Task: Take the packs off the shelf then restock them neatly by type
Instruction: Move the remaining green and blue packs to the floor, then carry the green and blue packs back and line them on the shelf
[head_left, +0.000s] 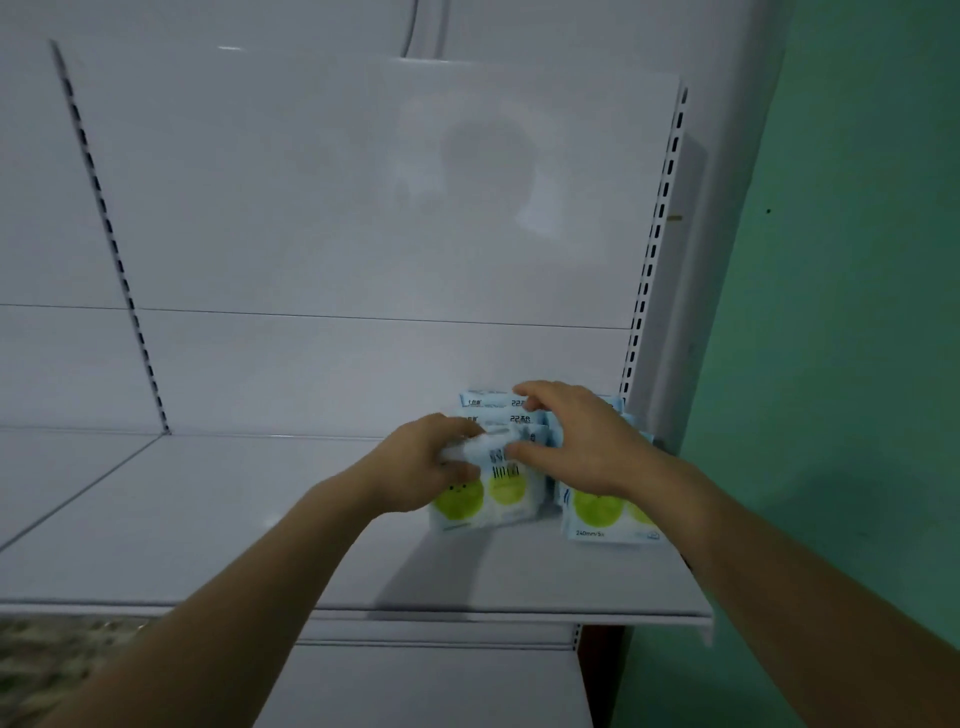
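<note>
Several light-blue packs with green circles stand in two rows at the right end of the white shelf (260, 545). The left row's front pack (501, 499) leans upright, and my left hand (423, 467) grips its top left edge with curled fingers. My right hand (576, 441) reaches over both rows, fingers bent, thumb touching the front pack's top and fingertips over the packs behind (493, 408). The right row's front pack (605, 517) stands partly hidden under my right wrist.
The shelf's back panel (363, 208) is plain white, with slotted uprights at left (119, 260) and right (649, 260). A green wall (857, 312) runs along the right side. A lower shelf (426, 686) lies beneath, and speckled floor shows at bottom left.
</note>
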